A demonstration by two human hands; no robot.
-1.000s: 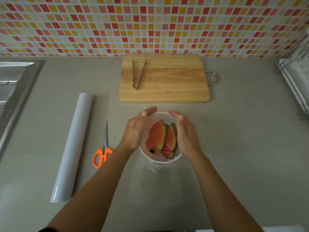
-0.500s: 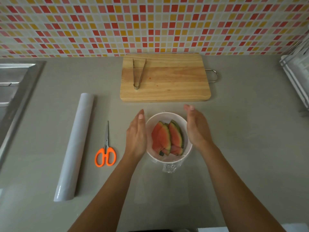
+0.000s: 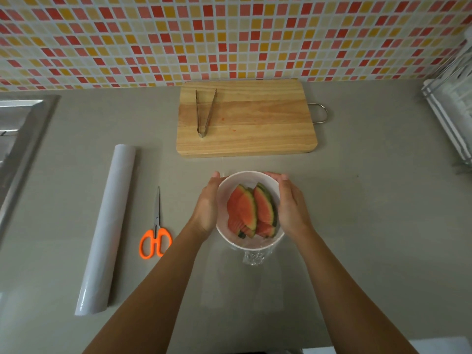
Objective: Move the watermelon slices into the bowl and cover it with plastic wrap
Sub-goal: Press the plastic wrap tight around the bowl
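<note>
Watermelon slices (image 3: pixel 245 213) in bowl (image 3: pixel 246 245); left hand (image 3: pixel 205 210), right hand (image 3: pixel 292 209) press open-palmed against it

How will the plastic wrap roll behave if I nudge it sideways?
The plastic wrap roll is a long smooth cylinder lying flat on the counter, so a sideways nudge would likely send it rolling, perhaps toward the scissors. It probably feels light and stiff, judging by its straight tube shape.
</note>
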